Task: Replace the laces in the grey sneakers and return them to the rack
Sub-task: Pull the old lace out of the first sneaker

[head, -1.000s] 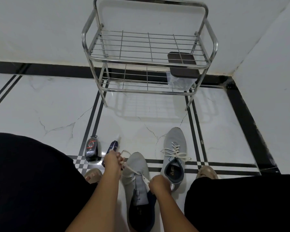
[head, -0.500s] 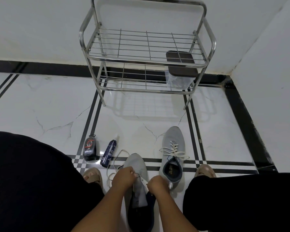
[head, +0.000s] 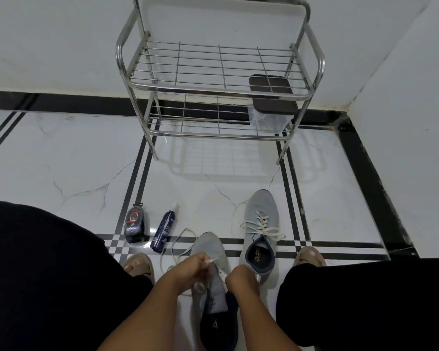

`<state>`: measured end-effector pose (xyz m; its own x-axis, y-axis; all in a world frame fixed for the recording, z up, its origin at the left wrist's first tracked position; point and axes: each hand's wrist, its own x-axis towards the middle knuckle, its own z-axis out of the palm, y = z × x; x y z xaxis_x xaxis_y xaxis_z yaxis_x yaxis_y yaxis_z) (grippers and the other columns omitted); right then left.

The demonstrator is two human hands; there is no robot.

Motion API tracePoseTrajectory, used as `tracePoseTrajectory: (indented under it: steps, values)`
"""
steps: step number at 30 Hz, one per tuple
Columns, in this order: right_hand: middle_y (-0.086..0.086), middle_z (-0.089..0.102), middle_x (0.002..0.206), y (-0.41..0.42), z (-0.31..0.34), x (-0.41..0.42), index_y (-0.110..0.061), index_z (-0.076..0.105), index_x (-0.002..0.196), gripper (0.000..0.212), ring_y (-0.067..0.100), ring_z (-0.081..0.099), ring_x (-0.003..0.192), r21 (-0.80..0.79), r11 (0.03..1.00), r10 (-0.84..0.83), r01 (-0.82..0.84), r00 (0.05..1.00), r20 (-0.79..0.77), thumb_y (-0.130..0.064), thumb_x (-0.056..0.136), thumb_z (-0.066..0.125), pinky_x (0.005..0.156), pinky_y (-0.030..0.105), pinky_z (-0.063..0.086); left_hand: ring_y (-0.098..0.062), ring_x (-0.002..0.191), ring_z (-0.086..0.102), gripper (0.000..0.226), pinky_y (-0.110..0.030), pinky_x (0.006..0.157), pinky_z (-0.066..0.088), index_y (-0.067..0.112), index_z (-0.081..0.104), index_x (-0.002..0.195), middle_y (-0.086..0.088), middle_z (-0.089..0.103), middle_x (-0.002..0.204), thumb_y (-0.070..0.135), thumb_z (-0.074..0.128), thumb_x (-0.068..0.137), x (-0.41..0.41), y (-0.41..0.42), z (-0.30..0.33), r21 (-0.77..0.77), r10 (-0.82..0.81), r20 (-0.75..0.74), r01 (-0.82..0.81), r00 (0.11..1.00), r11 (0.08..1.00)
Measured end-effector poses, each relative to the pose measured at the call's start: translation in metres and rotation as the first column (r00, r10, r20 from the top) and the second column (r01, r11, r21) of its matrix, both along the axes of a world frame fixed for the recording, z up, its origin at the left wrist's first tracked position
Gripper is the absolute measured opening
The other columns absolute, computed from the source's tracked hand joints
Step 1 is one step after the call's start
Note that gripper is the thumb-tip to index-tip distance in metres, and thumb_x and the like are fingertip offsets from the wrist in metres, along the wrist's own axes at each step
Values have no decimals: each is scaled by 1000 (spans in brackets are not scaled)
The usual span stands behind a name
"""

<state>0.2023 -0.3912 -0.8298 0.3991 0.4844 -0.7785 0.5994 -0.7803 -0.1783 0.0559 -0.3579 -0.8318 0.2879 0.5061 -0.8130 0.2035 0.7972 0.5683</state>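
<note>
Down at 6 o'clock, both hands work over the near grey sneaker, which lies on the floor between the person's knees with its toe pointing toward 12. The left hand is closed, its fingers curled and pinching the white lace just above the tongue; slack lace loops out over the tiles toward 10 o'clock. The right hand is curled at the sneaker's right edge, fingers bent inward, but whether they pinch the lace or the upper I cannot tell.

Just beside it, at 1 o'clock from the hands, the second grey sneaker stands on the floor, laced in white, the ends lying loose on both sides.

At 10 o'clock from the hands a dark blue spray bottle lies on the tiles, and beside it, farther left, stands a shoe polish applicator with a red and black label.

At 12 o'clock, against the wall, stands the two-tier metal shoe rack. On its lower tier, at the right end, sits a clear container with a dark lid.

A sandalled foot shows at each side of the sneakers.
</note>
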Motion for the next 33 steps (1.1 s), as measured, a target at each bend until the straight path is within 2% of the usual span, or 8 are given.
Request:
tracePoseTrajectory:
  steps: [5,7,9,12,16,23,26,33]
  values:
    - [11,60,126,0,2,-3,-9,62,120,32,28,58,115,20,1000,22,-21,1000,-18,-16,90,52,87,34,50,-23,69,55,12,-27,52,44,18,56,103,-13,63,94,13,51,93,-5,17,9,229,502,-244,-454,830,861]
    - [12,60,125,0,3,-3,-8,62,119,32,29,58,114,32,999,35,-34,999,-23,-15,90,51,85,33,50,-28,96,57,53,-37,78,47,24,30,143,-13,55,123,18,51,95,-7,26,12,291,614,-210,-551,761,782]
    - [12,61,124,1,5,-3,-7,63,118,32,29,59,113,33,998,48,-47,998,-31,-17,89,51,84,33,50,-33,116,51,76,-40,94,41,21,4,152,-16,45,140,21,53,94,-4,29,13,352,516,-327,-405,792,844]
    - [11,63,120,4,13,-6,-12,64,114,33,30,60,111,72,991,114,-113,993,-19,-26,88,50,85,33,50,-30,108,57,48,-34,89,46,13,44,132,-13,60,122,27,55,87,0,19,7,264,77,-631,120,772,957]
    - [-2,64,113,11,16,-14,-32,61,91,12,23,61,105,232,958,188,-166,979,-76,-29,87,50,87,29,50,-27,99,66,66,-29,82,51,10,60,117,-11,67,110,54,59,69,11,-10,-6,-111,-461,-650,525,604,844]
    - [4,53,121,14,-2,-26,-32,72,102,34,23,57,109,357,851,429,-385,902,-50,-9,89,51,92,28,47,-27,112,60,29,-27,87,46,4,65,115,-13,64,121,16,52,91,-1,-16,-21,20,-325,-678,458,660,889]
    - [5,49,123,14,-5,-26,-33,69,111,34,25,49,116,355,784,541,-509,841,10,-13,91,49,97,31,44,-26,116,57,33,-25,86,43,4,63,120,-12,62,126,16,44,96,-5,-16,-20,76,-211,-625,327,752,942]
    - [4,56,110,20,-9,-27,-22,66,97,23,25,46,113,336,690,651,-641,753,99,-9,87,49,87,35,44,-24,106,63,28,-22,71,41,5,69,108,-11,68,113,23,54,91,-3,-17,-19,44,-240,-655,353,716,935]
